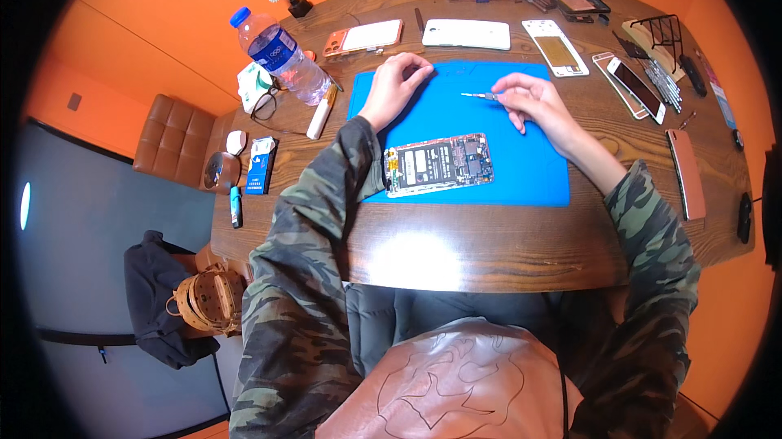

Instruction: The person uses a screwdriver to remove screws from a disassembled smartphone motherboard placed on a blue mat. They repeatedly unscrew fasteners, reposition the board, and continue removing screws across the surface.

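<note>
Taking the blue mat (525, 174) as a clock face, twelve farthest from the person, the opened phone (476, 160) lies flat near seven. At two, the right hand (533, 103) pinches a slim metal tool (479, 96), its tip toward nine. The left hand (397, 85) is at ten, fingers bent; whether they hold anything, I cannot tell. Good work likely means steadying the phone's frame left-handed, holding the tool upright and sparing the black battery (430, 164).

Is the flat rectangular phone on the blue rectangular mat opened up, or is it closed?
Opened up: the phone lies on the mat with its black battery and circuit board uncovered.
</note>
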Tool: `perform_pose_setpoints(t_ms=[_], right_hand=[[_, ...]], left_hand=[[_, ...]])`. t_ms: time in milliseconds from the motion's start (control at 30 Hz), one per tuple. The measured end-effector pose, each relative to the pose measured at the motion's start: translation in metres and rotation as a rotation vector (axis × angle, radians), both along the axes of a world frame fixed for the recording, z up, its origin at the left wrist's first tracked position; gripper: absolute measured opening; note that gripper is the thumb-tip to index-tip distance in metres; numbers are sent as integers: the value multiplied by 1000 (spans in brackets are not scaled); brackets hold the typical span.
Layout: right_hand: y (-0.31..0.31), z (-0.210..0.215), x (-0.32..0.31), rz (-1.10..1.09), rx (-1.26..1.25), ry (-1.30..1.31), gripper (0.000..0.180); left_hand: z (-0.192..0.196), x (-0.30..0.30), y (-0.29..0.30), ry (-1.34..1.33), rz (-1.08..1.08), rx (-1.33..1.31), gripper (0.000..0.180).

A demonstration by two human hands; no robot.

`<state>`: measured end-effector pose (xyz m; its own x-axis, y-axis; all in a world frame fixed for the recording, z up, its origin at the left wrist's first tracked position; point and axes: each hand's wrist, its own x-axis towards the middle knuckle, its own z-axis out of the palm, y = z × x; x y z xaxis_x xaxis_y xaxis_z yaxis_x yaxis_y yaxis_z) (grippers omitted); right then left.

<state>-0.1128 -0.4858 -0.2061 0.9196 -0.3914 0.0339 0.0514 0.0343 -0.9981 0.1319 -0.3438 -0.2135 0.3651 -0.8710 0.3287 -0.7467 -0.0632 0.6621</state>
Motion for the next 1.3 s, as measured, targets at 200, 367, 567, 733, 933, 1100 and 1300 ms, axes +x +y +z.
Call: perform_pose_setpoints(t_ms=[200,367,567,733,933,1100,1300], right_hand=[[-2,-9,-3,-8,7,-98,20],[0,-7,-3,17,-54,-93,26],[-1,-7,-5,-4,-37,-79,29],[1,-11,-6,-94,-41,-69,30],[8,-12,-11,-218,-23,-217,33],[35,-11,-14,-275,-154,-276,29],[54,-9,-14,-349,-356,-315,62]], left_hand=[[-11,8,-15,-12,-16,5,23],[-14,12,-13,-165,-80,-70,20],[-17,13,-14,-160,-95,-93,19],[-14,10,-14,-87,-54,-85,21],[-9,-14,8,338,41,-226,24],[12,-60,57,122,-154,-74,24],[27,-95,100,-447,-241,76,77]])
